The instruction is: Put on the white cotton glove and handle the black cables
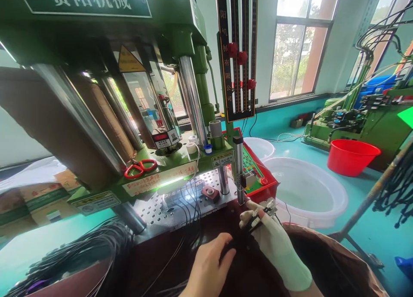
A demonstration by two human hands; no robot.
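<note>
My left hand (211, 260), bare, is closed with thumb and fingers around black cables (239, 237) over the dark brown table. My right hand (274, 241) wears a white glove and grips a small bundle of cable ends with metallic and pale connectors (268, 208), which stick up past the fingers. The cables seem to run between both hands; their lower parts blur into the dark table. Ahead, under the green press (180, 170), a clear mould (185, 194) rests on the perforated metal plate (153, 215), with thin black cables trailing out toward me.
Red-handled scissors (140, 168) and tape rolls (191, 148) lie on the press. A red control panel (263, 189) stands right of it. Coiled black cables (106, 249) lie at left. On the floor are a white tub (335, 202) and a red bucket (353, 159).
</note>
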